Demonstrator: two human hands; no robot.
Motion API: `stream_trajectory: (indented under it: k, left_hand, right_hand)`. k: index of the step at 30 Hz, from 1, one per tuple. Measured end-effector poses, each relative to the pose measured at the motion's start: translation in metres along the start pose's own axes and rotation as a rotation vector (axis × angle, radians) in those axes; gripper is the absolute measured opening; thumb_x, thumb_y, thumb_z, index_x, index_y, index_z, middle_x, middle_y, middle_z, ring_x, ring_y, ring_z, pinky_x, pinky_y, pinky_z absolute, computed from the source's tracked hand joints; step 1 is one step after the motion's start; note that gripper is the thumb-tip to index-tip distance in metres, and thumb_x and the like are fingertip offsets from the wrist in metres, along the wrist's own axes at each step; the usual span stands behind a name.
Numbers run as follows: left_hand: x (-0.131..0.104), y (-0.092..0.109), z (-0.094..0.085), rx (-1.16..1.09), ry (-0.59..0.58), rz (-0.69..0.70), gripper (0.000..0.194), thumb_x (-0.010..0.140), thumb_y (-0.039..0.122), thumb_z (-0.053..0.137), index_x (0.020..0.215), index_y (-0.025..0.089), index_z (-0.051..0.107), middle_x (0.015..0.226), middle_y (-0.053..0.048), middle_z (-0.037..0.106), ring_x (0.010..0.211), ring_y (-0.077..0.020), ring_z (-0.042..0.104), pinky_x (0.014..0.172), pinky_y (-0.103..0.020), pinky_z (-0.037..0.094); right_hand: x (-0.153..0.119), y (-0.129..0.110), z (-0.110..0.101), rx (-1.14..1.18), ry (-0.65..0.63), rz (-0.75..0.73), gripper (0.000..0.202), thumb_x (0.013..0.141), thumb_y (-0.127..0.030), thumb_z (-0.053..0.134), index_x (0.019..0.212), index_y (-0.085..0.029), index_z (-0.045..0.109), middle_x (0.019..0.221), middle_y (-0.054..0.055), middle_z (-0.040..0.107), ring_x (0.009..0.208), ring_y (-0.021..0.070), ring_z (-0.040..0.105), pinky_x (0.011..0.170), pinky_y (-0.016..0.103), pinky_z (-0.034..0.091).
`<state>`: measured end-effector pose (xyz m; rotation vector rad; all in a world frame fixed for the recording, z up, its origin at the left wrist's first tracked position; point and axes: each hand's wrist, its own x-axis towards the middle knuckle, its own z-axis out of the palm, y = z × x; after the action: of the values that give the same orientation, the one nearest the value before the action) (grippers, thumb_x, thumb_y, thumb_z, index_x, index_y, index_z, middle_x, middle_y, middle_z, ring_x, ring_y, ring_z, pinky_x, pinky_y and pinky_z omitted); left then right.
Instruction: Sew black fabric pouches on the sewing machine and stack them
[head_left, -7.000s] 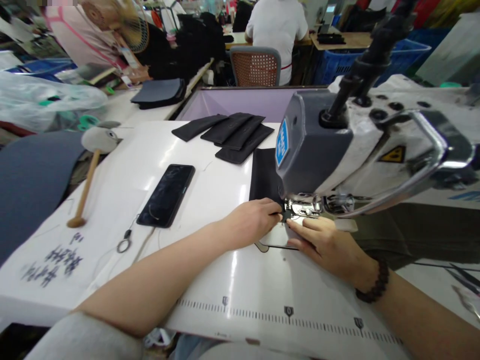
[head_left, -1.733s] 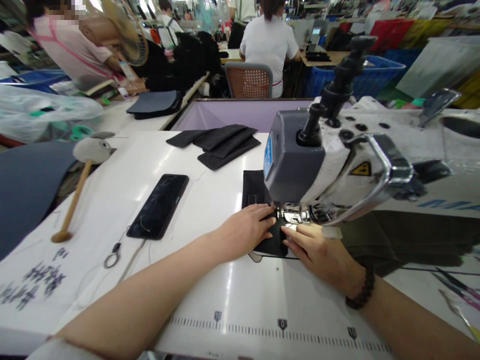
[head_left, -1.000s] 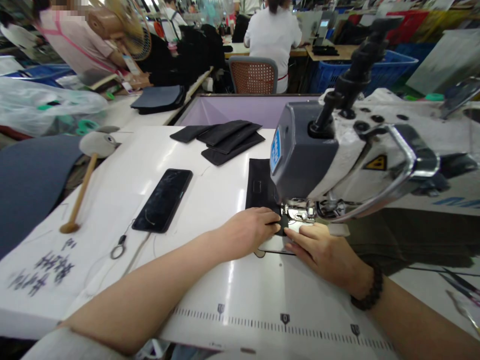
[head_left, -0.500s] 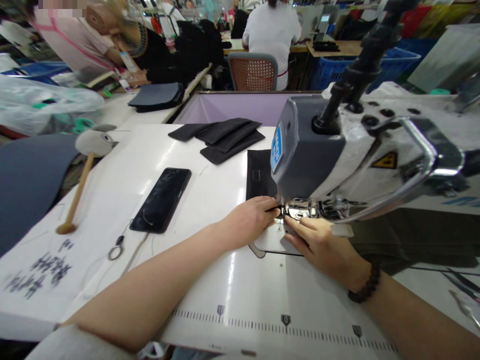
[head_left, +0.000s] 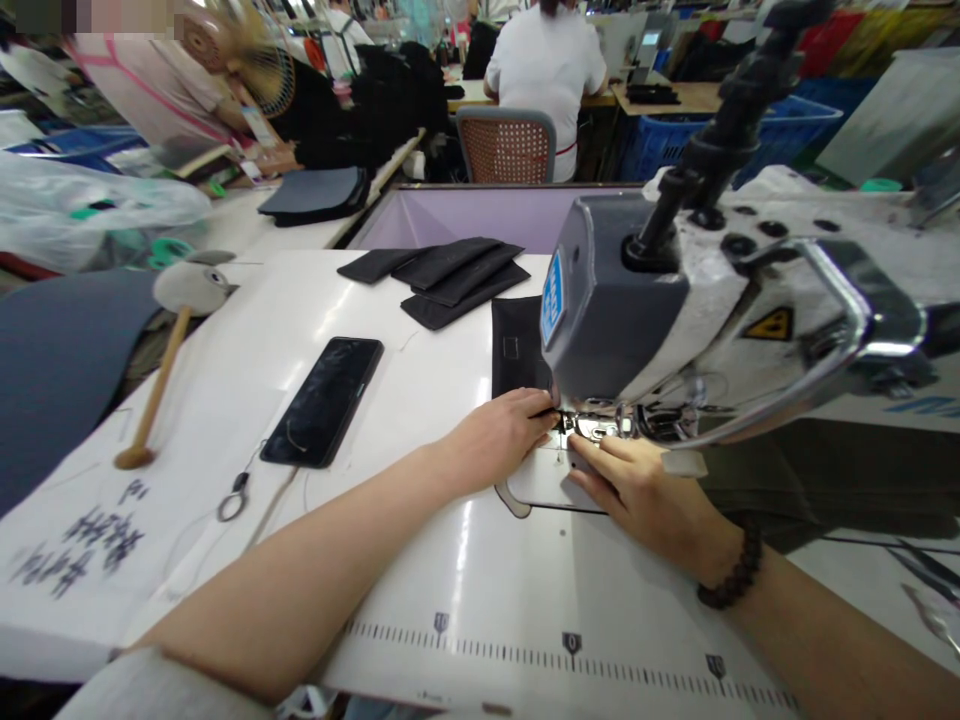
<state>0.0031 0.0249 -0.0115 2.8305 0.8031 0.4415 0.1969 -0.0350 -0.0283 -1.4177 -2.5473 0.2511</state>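
Note:
A black fabric piece [head_left: 516, 345] with a small stitched rectangle lies under the head of a sewing machine [head_left: 615, 290]. On its near edge, close to the needle area, my left hand [head_left: 499, 440] has its fingers pressed together, gripping the edge. My right hand [head_left: 652, 490], wearing a dark bead bracelet [head_left: 739, 570], rests on the machine bed. Its fingers are stretched out, with the tips beside the metal presser foot [head_left: 592, 425]. The machine head hides part of the fabric and the needle.
Several black pieces [head_left: 457, 275] lie behind on the white table [head_left: 420, 560]. A phone [head_left: 326, 400] with a ring strap [head_left: 231, 502] and a wooden-handled mallet-like tool [head_left: 161, 380] are to the left. Other people sit at work farther back, one in a white shirt [head_left: 546, 70].
The black fabric piece has slid very slightly away from me under the machine head, my left hand staying on its edge. My right hand has hardly moved.

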Motion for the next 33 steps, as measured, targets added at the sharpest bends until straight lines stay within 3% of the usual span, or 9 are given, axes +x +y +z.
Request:
stream_trajectory:
  k: [10, 13, 18, 21, 28, 33]
  left_hand:
    - [0.001, 0.002, -0.004, 0.05, -0.059, -0.028, 0.02, 0.086, 0.019, 0.046, 0.097, 0.009, 0.059, 0.099, -0.009, 0.059, 0.096, -0.0203, 0.053, 0.083, -0.03, 0.045]
    - [-0.006, 0.015, -0.012, 0.113, -0.163, -0.058, 0.028, 0.085, 0.028, 0.05, 0.104, 0.009, 0.057, 0.108, -0.011, 0.056, 0.098, -0.0225, 0.051, 0.083, -0.032, 0.044]
    - [-0.019, 0.043, -0.02, 0.216, -0.295, 0.013, 0.03, 0.085, 0.036, 0.05, 0.094, 0.009, 0.061, 0.107, -0.012, 0.057, 0.094, -0.0214, 0.052, 0.076, -0.03, 0.044]
    - [-0.02, 0.05, -0.017, 0.26, -0.291, 0.083, 0.029, 0.087, 0.033, 0.046, 0.09, 0.009, 0.061, 0.105, -0.011, 0.059, 0.096, -0.0207, 0.051, 0.08, -0.031, 0.041]
    - [-0.017, 0.051, -0.008, 0.208, -0.295, 0.089, 0.028, 0.088, 0.032, 0.045, 0.095, 0.009, 0.059, 0.1, -0.008, 0.06, 0.098, -0.0208, 0.05, 0.083, -0.033, 0.039]
    - [-0.017, 0.049, -0.009, 0.184, -0.256, 0.091, 0.026, 0.09, 0.027, 0.04, 0.091, 0.009, 0.059, 0.099, -0.009, 0.059, 0.095, -0.0202, 0.051, 0.079, -0.031, 0.041]
  right_hand:
    - [-0.001, 0.0, -0.002, -0.045, 0.055, -0.027, 0.03, 0.087, -0.031, 0.043, 0.107, -0.015, 0.059, 0.078, 0.007, 0.062, 0.074, 0.0168, 0.057, 0.068, 0.028, 0.044]
    - [-0.005, 0.0, -0.004, -0.024, 0.118, -0.053, 0.03, 0.088, -0.032, 0.041, 0.105, -0.016, 0.06, 0.079, 0.006, 0.062, 0.071, 0.0155, 0.057, 0.065, 0.027, 0.044]
    - [-0.01, 0.0, -0.009, 0.017, 0.202, -0.089, 0.029, 0.088, -0.033, 0.039, 0.097, -0.017, 0.062, 0.079, 0.006, 0.064, 0.068, 0.014, 0.057, 0.061, 0.024, 0.042]
    - [-0.011, -0.002, -0.013, 0.036, 0.184, -0.122, 0.03, 0.089, -0.032, 0.037, 0.093, -0.016, 0.063, 0.074, 0.005, 0.063, 0.065, 0.0135, 0.057, 0.059, 0.024, 0.041]
    - [-0.007, -0.006, -0.018, 0.076, 0.173, -0.249, 0.033, 0.09, -0.028, 0.034, 0.086, -0.014, 0.064, 0.061, 0.002, 0.056, 0.056, 0.0113, 0.052, 0.052, 0.023, 0.037]
    - [-0.024, -0.01, -0.043, 0.005, 0.252, -0.312, 0.026, 0.089, -0.027, 0.039, 0.084, -0.017, 0.063, 0.062, 0.002, 0.056, 0.058, 0.0116, 0.051, 0.055, 0.025, 0.039]
